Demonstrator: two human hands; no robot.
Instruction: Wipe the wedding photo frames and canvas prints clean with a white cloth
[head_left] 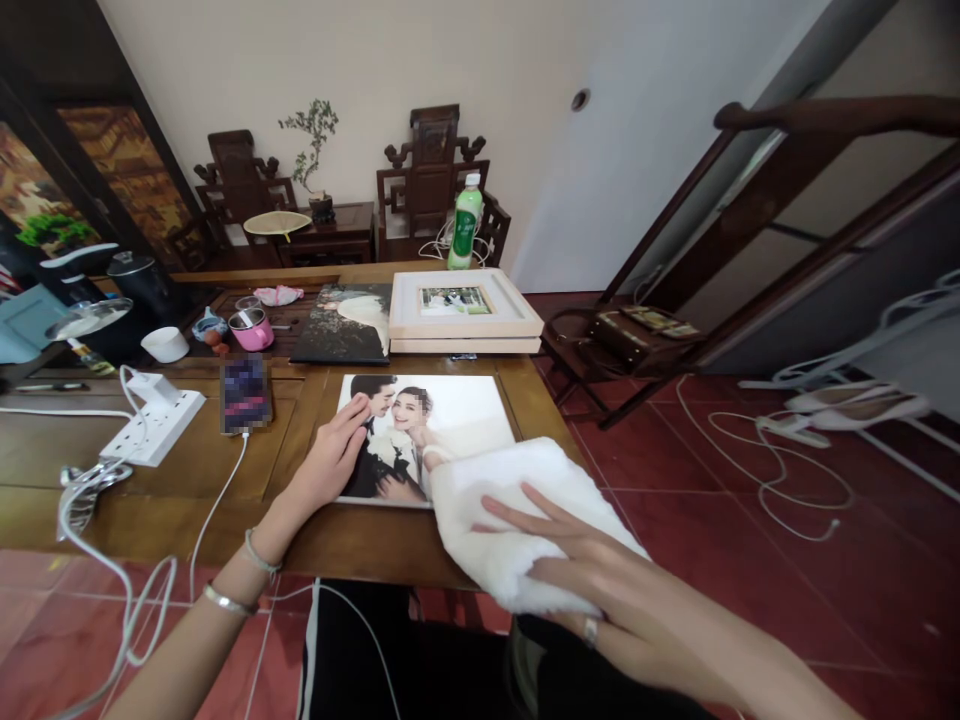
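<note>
A glossy photo panel (472, 415) showing a couple with a white bouquet lies flat near the front edge of the wooden table (300, 545). Across its left side rests my left hand (331, 462), fingers stretched out flat and holding nothing. My right hand (581, 562) grips a fluffy white cloth (517, 475), which covers the panel's lower right corner and hangs past the table edge. Folds of the cloth hide part of that hand's thumb side.
Behind the panel lie a dark photo panel (341, 335) and stacked pale picture frames (517, 310), with a green bottle (466, 225) beyond. Leftward are a phone (246, 395), a power strip (157, 425), loose cables and a pink cup (253, 328). A wooden chair (637, 340) stands right.
</note>
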